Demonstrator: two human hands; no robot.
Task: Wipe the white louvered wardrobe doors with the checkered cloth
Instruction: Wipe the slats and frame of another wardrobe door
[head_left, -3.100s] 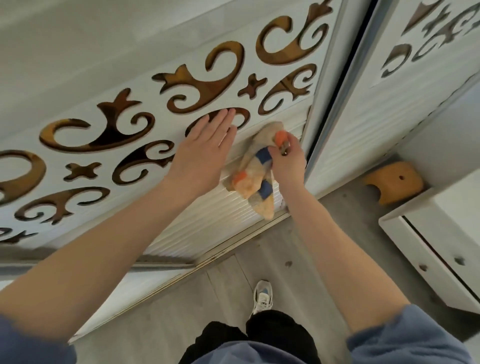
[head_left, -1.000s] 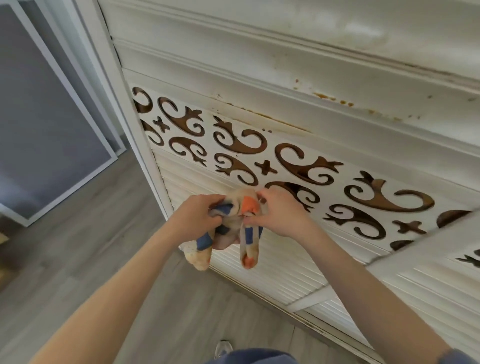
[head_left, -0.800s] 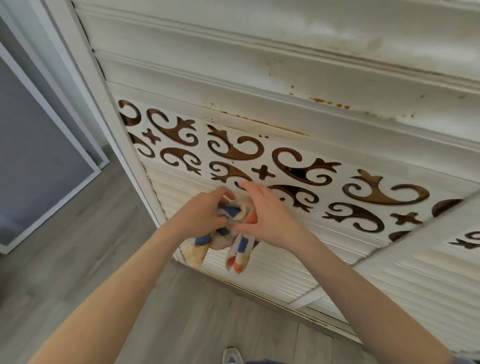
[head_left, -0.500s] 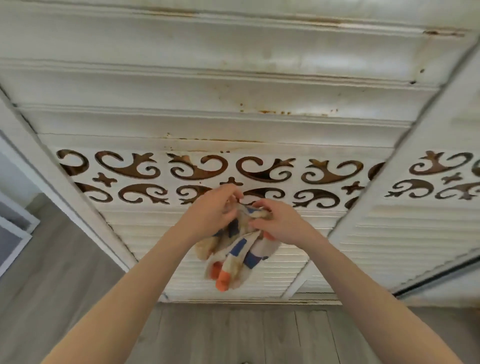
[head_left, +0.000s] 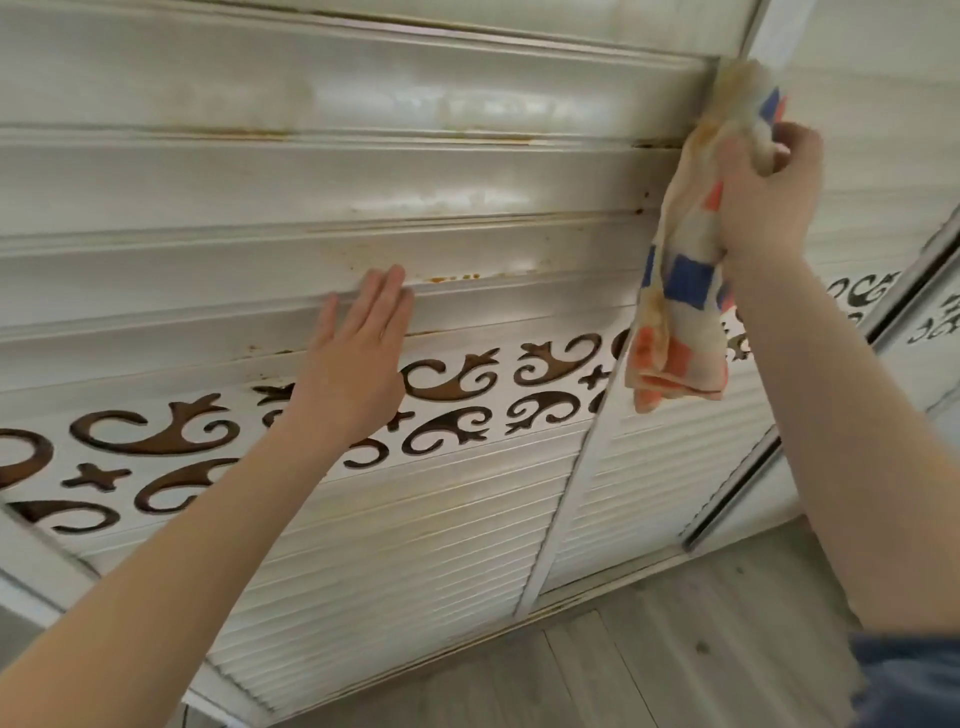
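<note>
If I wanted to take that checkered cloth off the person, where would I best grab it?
Probably the loose lower end of the checkered cloth, coming from below with fingers pinching across it. That end dangles free and folded flat, while the right hand grips the bunched upper part.

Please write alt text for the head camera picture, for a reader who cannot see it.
A person's right hand holds a checkered cloth at the upper corner of a white wardrobe door. The left hand rests flat on it, near a band of brown scroll cut-outs.
</note>
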